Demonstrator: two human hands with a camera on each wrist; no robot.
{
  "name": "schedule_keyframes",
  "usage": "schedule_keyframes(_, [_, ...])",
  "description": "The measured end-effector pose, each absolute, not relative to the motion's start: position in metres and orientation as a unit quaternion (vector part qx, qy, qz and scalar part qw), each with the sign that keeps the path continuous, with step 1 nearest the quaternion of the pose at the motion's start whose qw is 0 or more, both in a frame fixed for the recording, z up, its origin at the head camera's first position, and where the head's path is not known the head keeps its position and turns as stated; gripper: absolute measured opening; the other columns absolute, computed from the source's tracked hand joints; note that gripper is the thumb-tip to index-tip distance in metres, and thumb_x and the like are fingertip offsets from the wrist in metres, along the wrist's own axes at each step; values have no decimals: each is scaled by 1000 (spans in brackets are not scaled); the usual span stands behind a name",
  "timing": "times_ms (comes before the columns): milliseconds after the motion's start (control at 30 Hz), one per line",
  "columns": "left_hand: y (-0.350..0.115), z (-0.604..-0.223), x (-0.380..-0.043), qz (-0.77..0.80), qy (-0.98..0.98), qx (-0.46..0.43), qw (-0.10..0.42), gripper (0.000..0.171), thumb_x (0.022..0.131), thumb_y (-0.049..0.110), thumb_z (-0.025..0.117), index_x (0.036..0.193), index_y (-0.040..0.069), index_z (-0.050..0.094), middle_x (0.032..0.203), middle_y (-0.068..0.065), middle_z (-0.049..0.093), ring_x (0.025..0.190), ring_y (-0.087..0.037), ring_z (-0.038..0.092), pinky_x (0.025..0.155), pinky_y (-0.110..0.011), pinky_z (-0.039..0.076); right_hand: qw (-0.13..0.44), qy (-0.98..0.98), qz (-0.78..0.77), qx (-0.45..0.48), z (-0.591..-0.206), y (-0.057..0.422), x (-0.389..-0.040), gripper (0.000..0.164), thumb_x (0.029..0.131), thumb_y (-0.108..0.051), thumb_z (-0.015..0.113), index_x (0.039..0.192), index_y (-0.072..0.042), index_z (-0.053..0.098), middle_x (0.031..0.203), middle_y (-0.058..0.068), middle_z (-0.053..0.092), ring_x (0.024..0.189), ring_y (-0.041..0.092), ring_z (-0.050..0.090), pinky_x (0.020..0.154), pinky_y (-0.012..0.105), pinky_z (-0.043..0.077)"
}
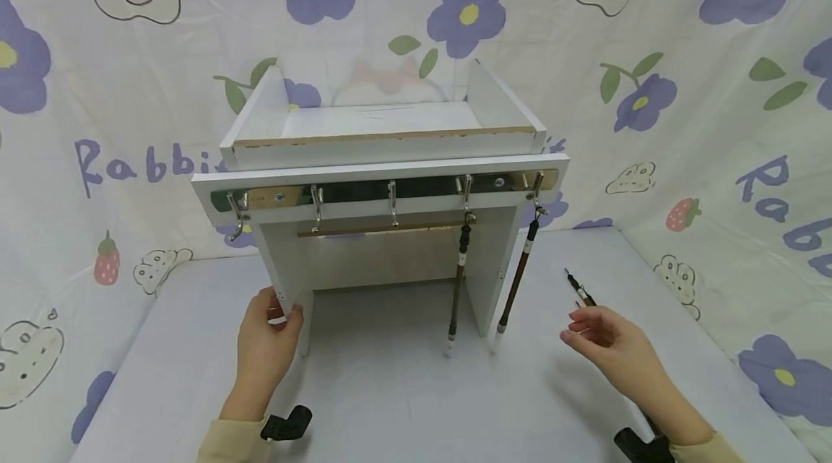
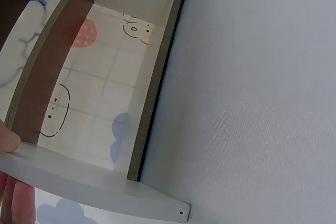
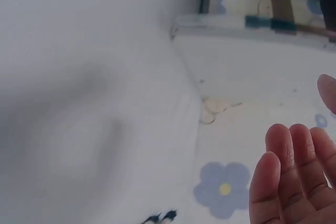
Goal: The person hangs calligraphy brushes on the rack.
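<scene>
A white shelf unit (image 1: 386,165) stands on the table, with a shiny metal hook rail (image 1: 422,188) along its front. My left hand (image 1: 269,347) grips the front edge of its left side panel (image 2: 94,182), thumb on one face and fingers on the other. From the two rightmost hooks hang slim brushes, a brown-handled brush (image 1: 460,271) and another brush (image 1: 518,275), tips downward. My right hand (image 1: 614,347) is raised to the right of the unit, fingers loosely bent and holding nothing. Just beyond its fingertips lies a third, similar dark brush (image 1: 581,288), partly hidden by the hand.
The remaining hooks to the left, such as the middle hook (image 1: 393,203), bear nothing. An open-fronted white tray-like top (image 1: 383,154) sits above the rail. A patterned cloth (image 1: 390,29) hangs behind and along both sides of the white table (image 1: 403,405).
</scene>
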State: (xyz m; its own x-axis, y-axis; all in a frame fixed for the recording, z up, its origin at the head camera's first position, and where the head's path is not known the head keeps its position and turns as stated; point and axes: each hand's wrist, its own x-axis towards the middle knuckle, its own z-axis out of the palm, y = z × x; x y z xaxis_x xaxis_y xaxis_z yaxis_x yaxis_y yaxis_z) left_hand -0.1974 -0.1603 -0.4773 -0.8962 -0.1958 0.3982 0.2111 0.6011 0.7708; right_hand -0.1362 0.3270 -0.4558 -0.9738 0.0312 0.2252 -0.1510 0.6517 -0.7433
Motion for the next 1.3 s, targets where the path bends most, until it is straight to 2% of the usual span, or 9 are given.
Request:
schedule_keyframes(200, [-161, -477, -197, -445, -866, -3, 226, 29, 91, 12, 64, 118, 7, 57, 101, -9, 58, 91, -23, 61, 72, -31, 54, 93, -920, 381, -6, -469, 350, -141, 43, 86, -40, 71, 116, -10, 62, 100, 4, 67, 84, 13, 64, 66, 24, 51])
schedule_keyframes(400, [-160, -476, -197, -447, -865, -4, 226, 29, 91, 12, 64, 119, 6, 56, 102, -9, 58, 91, -24, 61, 74, -37, 55, 89, -928, 359, -49, -476, 363, -142, 55, 84, -45, 72, 119, -4, 61, 100, 7, 68, 87, 16, 64, 65, 22, 50])
schedule_keyframes(667, [-160, -476, -199, -452, -863, -12, 227, 30, 91, 12, 64, 120, 7, 57, 102, -10, 58, 91, -25, 62, 74, -40, 55, 34, -926, 362, -101, -485, 376, -144, 76, 80, -63, 66, 123, -2, 57, 108, 11, 65, 99, 29, 61, 69, 32, 50])
schedule_keyframes(867, [-159, -475, -197, -451, -865, -6, 220, 31, 91, 13, 64, 120, 6, 56, 102, -10, 58, 91, -25, 62, 74, -39, 55, 26, -922, 366, -119, -494, 383, -147, 73, 81, -58, 69, 122, 1, 57, 108, 13, 64, 97, 28, 61, 65, 29, 50])
schedule_keyframes(1100, [-160, -474, -197, -446, -868, -4, 219, 31, 91, 13, 65, 120, 7, 57, 102, -9, 59, 92, -24, 61, 72, -26, 53, 20, -924, 361, -126, -500, 384, -147, 72, 81, -57, 70, 121, 2, 56, 108, 13, 63, 98, 29, 60, 70, 32, 49])
schedule_keyframes(1300, [-161, -475, -196, -445, -869, -5, 216, 30, 92, 14, 64, 120, 7, 56, 103, -10, 59, 93, -24, 61, 74, -34, 55, 30, -922, 365, -127, -502, 384, -147, 72, 82, -56, 70, 123, 2, 55, 111, 16, 63, 100, 31, 60, 71, 33, 50])
